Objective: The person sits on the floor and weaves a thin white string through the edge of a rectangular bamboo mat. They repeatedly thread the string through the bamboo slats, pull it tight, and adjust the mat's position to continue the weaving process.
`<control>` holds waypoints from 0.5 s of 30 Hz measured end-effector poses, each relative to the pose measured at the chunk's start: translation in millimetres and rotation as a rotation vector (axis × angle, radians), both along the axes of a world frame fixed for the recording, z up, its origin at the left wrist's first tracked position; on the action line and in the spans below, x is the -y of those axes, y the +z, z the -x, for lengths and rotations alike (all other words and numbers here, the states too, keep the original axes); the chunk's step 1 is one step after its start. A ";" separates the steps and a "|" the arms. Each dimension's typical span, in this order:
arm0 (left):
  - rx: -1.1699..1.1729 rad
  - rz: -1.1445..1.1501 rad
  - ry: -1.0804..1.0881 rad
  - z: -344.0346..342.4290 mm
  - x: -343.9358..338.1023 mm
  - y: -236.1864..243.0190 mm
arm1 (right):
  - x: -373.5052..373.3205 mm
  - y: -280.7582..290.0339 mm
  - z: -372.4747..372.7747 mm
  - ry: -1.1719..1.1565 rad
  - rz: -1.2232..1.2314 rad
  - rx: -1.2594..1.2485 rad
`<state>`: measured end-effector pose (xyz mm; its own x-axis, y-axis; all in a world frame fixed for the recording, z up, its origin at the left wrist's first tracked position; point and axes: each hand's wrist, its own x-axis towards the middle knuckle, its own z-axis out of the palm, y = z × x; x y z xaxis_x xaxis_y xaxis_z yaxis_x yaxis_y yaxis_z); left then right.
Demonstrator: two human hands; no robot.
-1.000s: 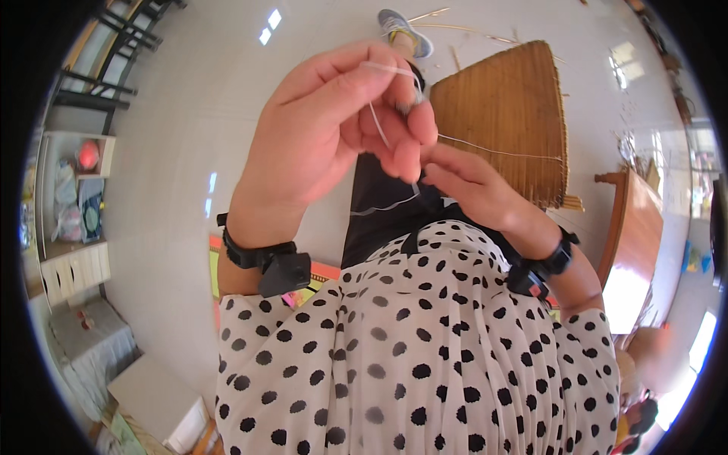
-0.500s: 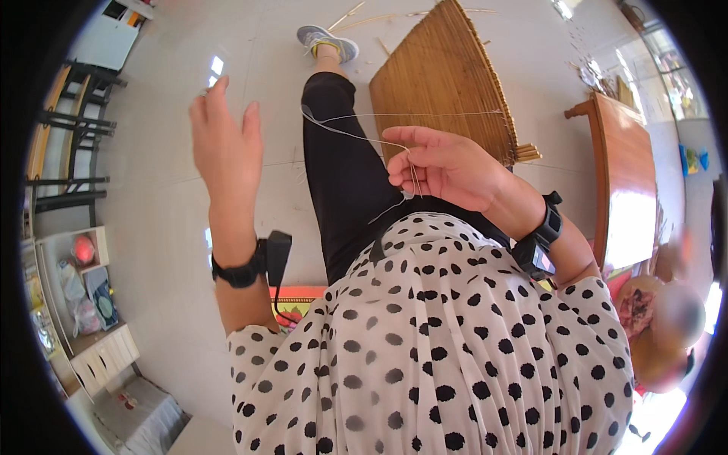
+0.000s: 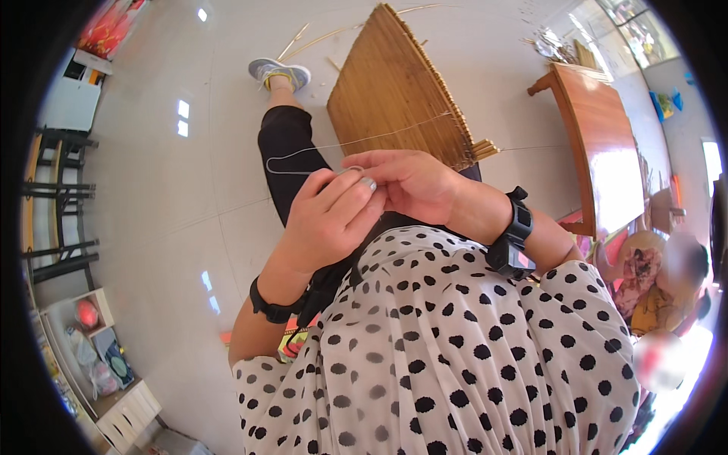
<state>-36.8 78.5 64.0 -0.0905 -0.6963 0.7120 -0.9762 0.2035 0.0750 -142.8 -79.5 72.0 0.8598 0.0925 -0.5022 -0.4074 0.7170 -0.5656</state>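
Note:
My left hand (image 3: 334, 216) and my right hand (image 3: 417, 189) meet above my lap, fingers bent together on a thin pale cord (image 3: 292, 172). The cord makes a long loop to the left over my dark-trousered leg, and a strand runs across a woven bamboo panel (image 3: 383, 83) lying on the floor. Where the cord passes between my fingertips is hidden. Short bundled sticks (image 3: 483, 148) project from the panel's lower right corner.
My outstretched foot in a grey shoe (image 3: 277, 72) is beside loose strips (image 3: 307, 45). A wooden table (image 3: 578, 144) stands right, with other people (image 3: 648, 296) lower right. Black-framed chairs (image 3: 57, 197) and a shelf unit (image 3: 106, 379) line the left.
My left hand, raised open and apart at the left half a second ago, has come in to my right hand and closed. My head's view has shifted, moving the panel up and left.

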 end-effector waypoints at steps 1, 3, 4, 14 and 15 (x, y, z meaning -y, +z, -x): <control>-0.066 0.027 -0.017 -1.8 0.0 -1.7 | 0.6 6.7 1.5 0.026 0.051 -0.011; -0.202 0.079 -0.052 -6.8 -0.3 -7.7 | 4.5 24.3 10.8 0.060 0.245 0.044; -0.310 0.066 -0.045 -10.7 -7.9 4.9 | 9.8 34.4 20.8 0.082 0.380 0.119; -1.439 0.803 0.083 -136.4 -126.5 40.0 | 127.8 19.4 83.1 -0.469 1.137 -0.124; -1.494 0.819 0.073 -138.3 -124.9 36.5 | 130.5 11.7 82.1 -0.433 1.040 -0.162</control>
<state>101.5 203.4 100.5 0.9518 -0.1041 0.2886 -0.1671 0.6130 0.7722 -225.0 -209.9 83.7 0.6357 -0.7233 -0.2698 -0.3623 0.0291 -0.9316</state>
